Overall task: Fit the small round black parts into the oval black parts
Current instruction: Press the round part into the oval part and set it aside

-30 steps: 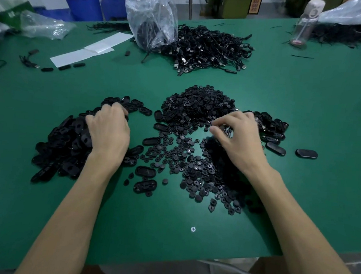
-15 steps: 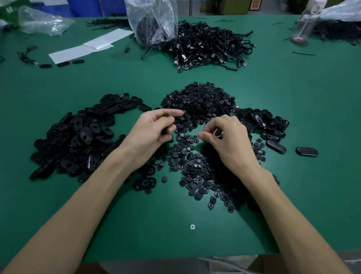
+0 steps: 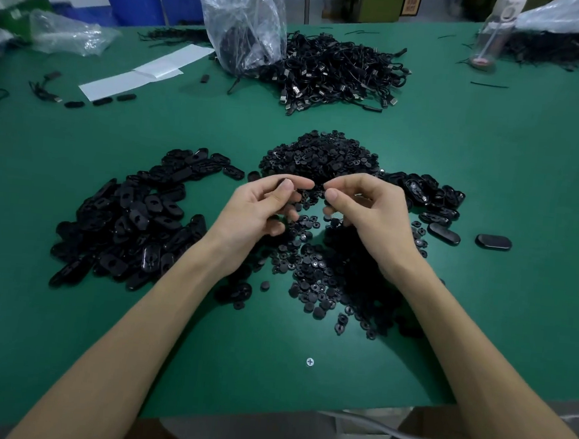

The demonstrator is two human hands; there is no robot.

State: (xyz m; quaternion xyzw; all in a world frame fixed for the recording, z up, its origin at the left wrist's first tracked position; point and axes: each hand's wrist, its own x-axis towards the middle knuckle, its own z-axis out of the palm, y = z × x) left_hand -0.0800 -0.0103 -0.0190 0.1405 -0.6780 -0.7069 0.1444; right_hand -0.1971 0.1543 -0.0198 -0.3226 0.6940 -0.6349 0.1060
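Note:
A heap of oval black parts (image 3: pixel 134 219) lies at the left on the green table (image 3: pixel 483 306). Small round black parts (image 3: pixel 314 277) spread across the middle, rising to a mound (image 3: pixel 321 155) behind my hands. My left hand (image 3: pixel 261 210) is held above the round parts and pinches an oval black part (image 3: pixel 282 181) between thumb and forefinger; only its edge shows. My right hand (image 3: pixel 369 209) faces it a few centimetres away. Its thumb and forefinger pinch a small round part that the fingertips mostly hide.
More oval parts (image 3: pixel 430 196) lie at the right, with two loose ones (image 3: pixel 493 242) further out. Behind are a cable pile (image 3: pixel 339 73), a plastic bag (image 3: pixel 245 23), white paper (image 3: pixel 143 73) and a bottle (image 3: pixel 493 30). The table's front edge is near my elbows.
My left hand left the oval heap with a part and rose to the centre. My right hand lifted off the round parts. Both hands now face each other above the pile.

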